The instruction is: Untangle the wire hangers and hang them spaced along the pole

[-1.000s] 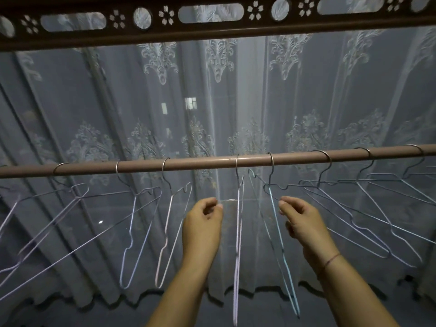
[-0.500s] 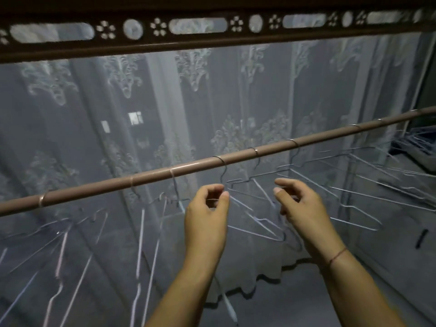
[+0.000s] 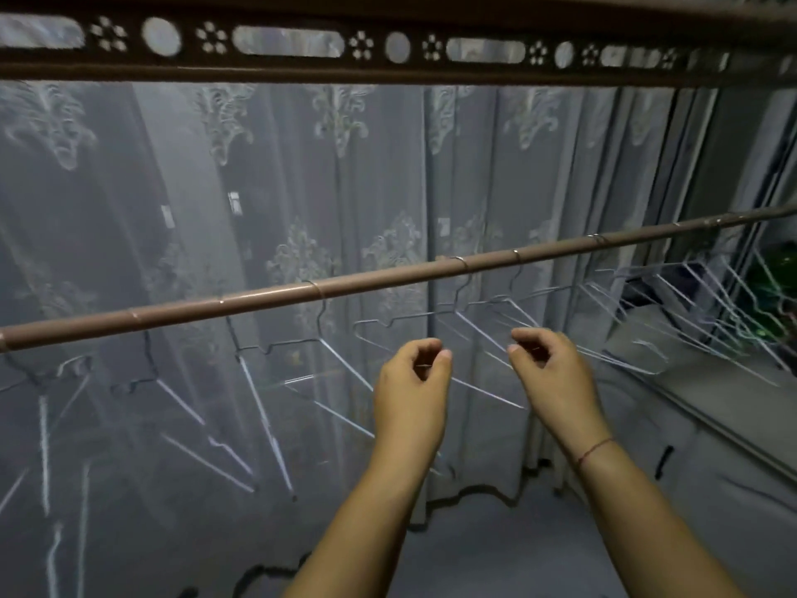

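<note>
Task thing: the wire hangers [image 3: 293, 340] hang by their hooks on the pole [image 3: 267, 296], which runs from low left to high right in front of a lace curtain [image 3: 388, 166].
Spacing on the left: the hooks there sit well apart from each other.
Spacing on the right: toward the far end the hooks sit closer and the frames cross one another, so I judge this part is not yet sorted.
Near hanger: the near hanger [image 3: 422, 315] has its hook over the pole just above the hands, and its shoulders spread out behind both of them.
Left hand: the left hand [image 3: 412, 384] is below the pole, fingers curled, thumb tip against the forefinger. A thin glint of wire shows in this pinch, so it seems to hold the near hanger by a lower wire.
Right hand: the right hand [image 3: 550, 373] is just beside it, fingers curled the same way near a slanting wire. Whether they grip it, I cannot tell. A red thread [image 3: 595, 451] is round this wrist.
Step in hand: in my judgement, freeing one hanger from its neighbours near the middle of the pole.
Next move: it probably needs the hook to be slid along the pole into a free gap, without dragging the crossed frames on the right.
Containers: none is visible. The pole alone carries things, and only hangers are on it.
</note>
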### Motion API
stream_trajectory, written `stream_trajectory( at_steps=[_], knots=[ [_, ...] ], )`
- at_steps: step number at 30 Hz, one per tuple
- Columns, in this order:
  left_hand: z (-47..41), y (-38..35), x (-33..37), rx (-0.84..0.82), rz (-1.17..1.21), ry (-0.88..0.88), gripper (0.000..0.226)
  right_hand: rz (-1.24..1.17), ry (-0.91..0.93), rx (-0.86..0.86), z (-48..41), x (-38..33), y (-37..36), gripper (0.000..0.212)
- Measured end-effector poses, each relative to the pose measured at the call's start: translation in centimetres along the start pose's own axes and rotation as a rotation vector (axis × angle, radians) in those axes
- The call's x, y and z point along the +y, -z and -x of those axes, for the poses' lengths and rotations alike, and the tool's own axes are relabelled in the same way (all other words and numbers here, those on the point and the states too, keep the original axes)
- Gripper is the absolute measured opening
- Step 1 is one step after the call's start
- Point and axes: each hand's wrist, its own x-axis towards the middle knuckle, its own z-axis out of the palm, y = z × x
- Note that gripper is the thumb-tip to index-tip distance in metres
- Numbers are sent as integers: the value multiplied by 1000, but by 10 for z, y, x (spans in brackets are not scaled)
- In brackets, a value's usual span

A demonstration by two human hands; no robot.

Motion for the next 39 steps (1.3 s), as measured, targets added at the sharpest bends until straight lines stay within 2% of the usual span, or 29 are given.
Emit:
stream_trajectory(
  at_steps=[5, 9, 13, 15, 17, 20, 30, 33, 39],
  knots=[
    [-18, -50, -17, -67, 84, 212, 28, 135, 16, -7, -39, 35, 19, 24],
    [-42, -72, -37, -47, 139, 346, 41, 164, -13, -92, -64, 51, 13, 29],
    [-66, -93, -50, -89, 231, 421, 32, 107, -71, -113, -78, 61, 6, 30],
    [-74, -104, -50, -114, 265, 419, 19, 77, -91, -104, -83, 65, 6, 28],
    [-83, -114, -50, -115, 286, 406, 24, 53, -104, -108, -89, 68, 7, 20],
    [-90, -124, -51, -101, 308, 404, 18, 23, -104, -115, -97, 76, 8, 7],
    [-96, -146, -37, -91, 375, 453, 5, -243, -176, -259, -117, 76, 15, 17],
    [-96, -153, -30, -37, 398, 453, 8, -258, -196, -342, -124, 75, 23, 19],
    [-91, -154, -25, 219, 414, 396, 15, -253, -225, -469, -134, 68, 33, 18]
  ],
)
